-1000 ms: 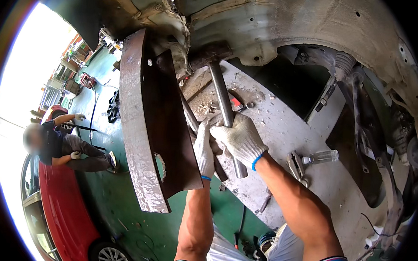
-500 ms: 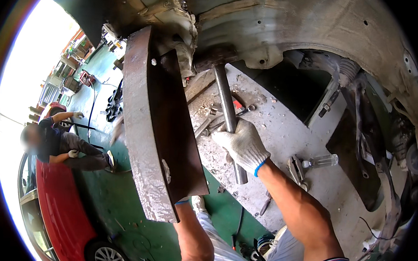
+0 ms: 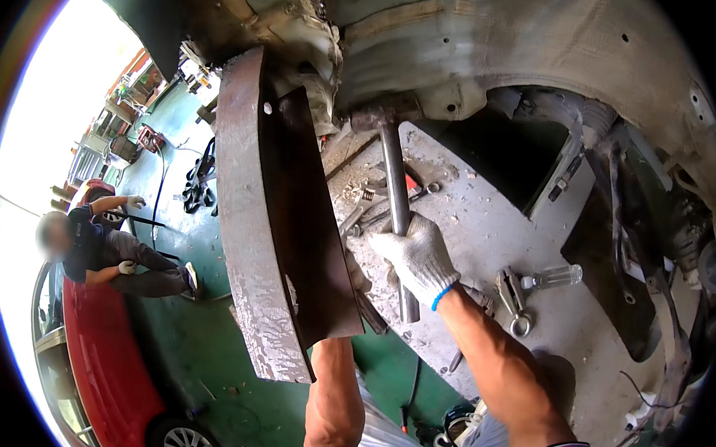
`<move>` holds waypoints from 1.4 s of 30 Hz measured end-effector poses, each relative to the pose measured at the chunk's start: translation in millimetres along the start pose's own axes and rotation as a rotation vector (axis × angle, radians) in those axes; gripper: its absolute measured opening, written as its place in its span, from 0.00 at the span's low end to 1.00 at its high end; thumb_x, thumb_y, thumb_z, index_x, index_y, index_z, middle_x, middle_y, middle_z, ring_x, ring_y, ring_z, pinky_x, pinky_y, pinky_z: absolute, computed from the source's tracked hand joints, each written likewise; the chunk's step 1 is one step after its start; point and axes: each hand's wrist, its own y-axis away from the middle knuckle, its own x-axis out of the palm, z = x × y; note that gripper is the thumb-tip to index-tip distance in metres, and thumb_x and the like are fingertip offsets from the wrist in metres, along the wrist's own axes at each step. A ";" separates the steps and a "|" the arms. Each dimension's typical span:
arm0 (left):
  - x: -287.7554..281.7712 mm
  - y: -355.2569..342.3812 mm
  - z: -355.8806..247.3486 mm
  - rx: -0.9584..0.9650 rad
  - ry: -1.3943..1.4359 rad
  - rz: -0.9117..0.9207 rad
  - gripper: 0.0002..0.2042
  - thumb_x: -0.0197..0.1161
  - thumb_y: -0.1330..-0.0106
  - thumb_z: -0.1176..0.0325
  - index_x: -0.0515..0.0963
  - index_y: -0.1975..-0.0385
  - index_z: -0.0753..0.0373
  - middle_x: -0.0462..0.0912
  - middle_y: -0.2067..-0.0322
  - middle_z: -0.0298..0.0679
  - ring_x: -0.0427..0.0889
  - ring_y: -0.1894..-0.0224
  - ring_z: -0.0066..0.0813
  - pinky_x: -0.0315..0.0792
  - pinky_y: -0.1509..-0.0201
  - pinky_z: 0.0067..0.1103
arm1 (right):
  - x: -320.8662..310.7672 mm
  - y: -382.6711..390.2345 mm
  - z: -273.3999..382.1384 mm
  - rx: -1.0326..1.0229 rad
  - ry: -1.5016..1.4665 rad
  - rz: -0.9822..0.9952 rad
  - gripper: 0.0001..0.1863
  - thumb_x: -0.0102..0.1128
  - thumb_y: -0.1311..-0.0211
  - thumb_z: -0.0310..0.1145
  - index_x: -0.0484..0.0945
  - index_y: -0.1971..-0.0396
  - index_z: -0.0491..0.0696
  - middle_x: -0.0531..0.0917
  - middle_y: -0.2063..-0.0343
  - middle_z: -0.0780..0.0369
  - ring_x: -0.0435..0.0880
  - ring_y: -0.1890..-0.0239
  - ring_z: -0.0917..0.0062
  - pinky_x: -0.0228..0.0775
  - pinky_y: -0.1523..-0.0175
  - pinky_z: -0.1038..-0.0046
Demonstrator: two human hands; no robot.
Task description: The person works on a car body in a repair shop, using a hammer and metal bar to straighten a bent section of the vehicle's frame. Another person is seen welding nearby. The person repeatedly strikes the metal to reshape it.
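My right hand (image 3: 415,258), in a white knitted glove with a blue cuff, is closed around the steel shaft of a hammer (image 3: 395,173). The hammer's head (image 3: 381,115) is up by the lower edge of the bare metal car body panel (image 3: 454,36). A heavy curved steel channel (image 3: 250,219) hangs down at left of centre and covers most of my left hand (image 3: 359,273). Only a bit of its glove shows past the channel's right edge, so its fingers are hidden. Just below that glove a dark bar (image 3: 372,314) sticks out; whether I hold it is unclear.
Loose tools, among them a wrench (image 3: 350,221) and locking pliers (image 3: 513,298), lie on a dirty pale surface (image 3: 486,221) beside a clear-handled screwdriver (image 3: 553,277). Suspension parts (image 3: 658,292) hang at right. At left are a red car (image 3: 105,348) and another person (image 3: 101,240).
The hammer and my right hand have shifted slightly right. My left forearm has moved right and farther under the channel; its glove and the dark bar now show at the channel's right edge.
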 end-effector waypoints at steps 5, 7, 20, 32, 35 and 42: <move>40.4 0.2 -8.7 0.082 -0.348 -0.044 0.17 0.56 0.23 0.64 0.61 0.78 0.51 0.55 0.85 0.23 0.53 0.87 0.15 0.50 0.83 0.19 | 1.7 2.1 15.7 -0.009 0.058 0.039 0.07 0.65 0.42 0.31 0.79 0.76 0.45 0.79 0.84 0.65 0.76 0.87 0.83 0.68 0.83 0.76; 59.6 6.7 -19.5 0.053 -0.423 -0.057 0.15 0.56 0.24 0.65 0.63 0.76 0.52 0.57 0.85 0.24 0.55 0.87 0.14 0.51 0.83 0.18 | -1.6 0.9 14.8 0.035 -0.011 0.124 0.08 0.65 0.41 0.30 0.78 0.78 0.45 0.79 0.84 0.65 0.77 0.87 0.82 0.69 0.83 0.77; -79.3 -22.3 -15.7 0.091 0.341 0.336 0.14 0.54 0.23 0.55 0.75 0.58 0.60 0.75 0.69 0.36 0.73 0.72 0.30 0.70 0.67 0.26 | -7.3 -0.7 15.2 0.053 0.099 0.104 0.07 0.66 0.43 0.30 0.79 0.74 0.43 0.79 0.85 0.64 0.78 0.88 0.80 0.71 0.82 0.76; 62.8 17.8 -2.2 0.150 -0.567 0.008 0.09 0.59 0.26 0.65 0.73 0.68 0.63 0.67 0.87 0.31 0.66 0.90 0.21 0.65 0.86 0.20 | -47.0 2.6 41.9 0.010 0.047 0.039 0.04 0.64 0.43 0.26 0.77 0.70 0.44 0.78 0.82 0.65 0.75 0.87 0.81 0.73 0.85 0.76; 48.1 14.9 2.8 0.171 -0.421 -0.033 0.07 0.59 0.26 0.65 0.71 0.65 0.59 0.61 0.86 0.27 0.60 0.89 0.17 0.60 0.87 0.20 | -36.7 6.7 51.2 0.022 0.079 0.103 0.06 0.65 0.45 0.23 0.76 0.69 0.45 0.78 0.83 0.64 0.74 0.89 0.81 0.70 0.85 0.77; 46.1 -14.2 -10.7 0.180 -0.592 -0.024 0.10 0.58 0.26 0.65 0.69 0.72 0.56 0.62 0.85 0.27 0.61 0.88 0.18 0.62 0.84 0.21 | -15.7 -1.4 26.2 0.062 0.060 0.152 0.05 0.65 0.45 0.28 0.77 0.73 0.44 0.78 0.83 0.64 0.76 0.88 0.81 0.70 0.83 0.76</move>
